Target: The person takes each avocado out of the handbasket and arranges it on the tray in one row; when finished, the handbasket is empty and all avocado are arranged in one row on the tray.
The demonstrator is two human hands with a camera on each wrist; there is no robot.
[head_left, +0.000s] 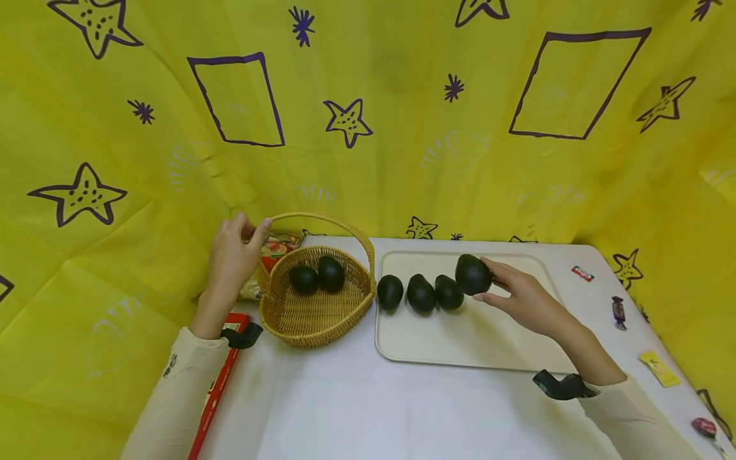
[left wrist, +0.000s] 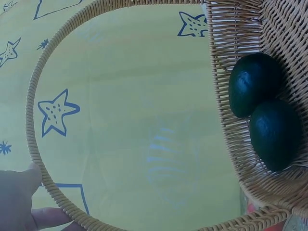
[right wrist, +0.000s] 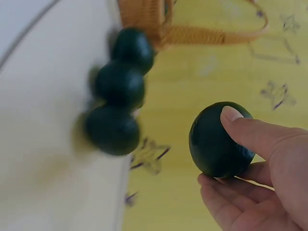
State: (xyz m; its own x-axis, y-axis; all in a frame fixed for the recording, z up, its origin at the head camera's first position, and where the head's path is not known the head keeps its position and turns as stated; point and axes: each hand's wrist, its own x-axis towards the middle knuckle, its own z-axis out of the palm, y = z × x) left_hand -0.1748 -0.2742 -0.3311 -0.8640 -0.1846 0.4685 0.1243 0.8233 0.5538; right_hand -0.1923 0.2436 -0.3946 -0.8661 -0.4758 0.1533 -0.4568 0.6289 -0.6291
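Between the thumb and fingers of my right hand (head_left: pixel 526 297) is a dark green avocado (head_left: pixel 473 275), held up over the cream tray (head_left: pixel 460 345). Three more avocados (head_left: pixel 421 294) lie in a row along the tray's left part; the right wrist view shows them beside the held avocado (right wrist: pixel 219 139). My left hand (head_left: pixel 232 259) grips the arched handle (left wrist: pixel 32 110) of a wicker basket (head_left: pixel 322 319), thumb on one side and fingers partly hidden behind. Two avocados (left wrist: pixel 275 134) rest inside the basket, against its far side.
Colourful packets (head_left: pixel 278 246) sit behind the basket, and a red-edged box (head_left: pixel 215 396) lies under the left forearm. Along the table's right side are small wrapped sweets (head_left: pixel 618 313) and a yellow packet (head_left: pixel 659 368). A yellow patterned curtain (head_left: pixel 391 179) surrounds the white table (head_left: pixel 345 409).
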